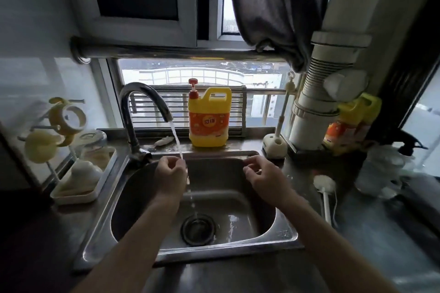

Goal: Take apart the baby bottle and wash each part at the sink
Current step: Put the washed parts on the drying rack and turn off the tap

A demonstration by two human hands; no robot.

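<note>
**Rinsing at the tap, bottle parts parked on the left**

The left hand [170, 171] is hovering over the sink [285, 235], fingers curled, with thumb and forefinger meeting right in the water stream [177, 143]. Whether it is pinching some small clear piece cannot be told. The right hand [262, 175] is hanging well apart from the stream with its fingers loosely curled. Something is glinting at its fingertips, and it is unclear whether that is a held part.

This looks like a rinse. If a small piece is in those fingers, it is worth pinching it firmly, turning its opening into the flow and keeping it low in the basin. The drain [197, 229] is sitting directly below, so a slip could send the piece there.

The tap [142, 94] is running, and a soap jug [209, 116] is standing behind the sink. A brush [324, 184] is lying on the counter to the right.

The bottle appears to be apart, on the drying rack [47, 127] at the left. The yellow handle ring [69, 118] is hanging on a peg with its opening facing the sink. A pale cap [39, 146] is sitting below it. The clear bottle body [92, 141] seems to be standing upright beside the tray [76, 196], long axis vertical, though blur is making this uncertain.
</note>
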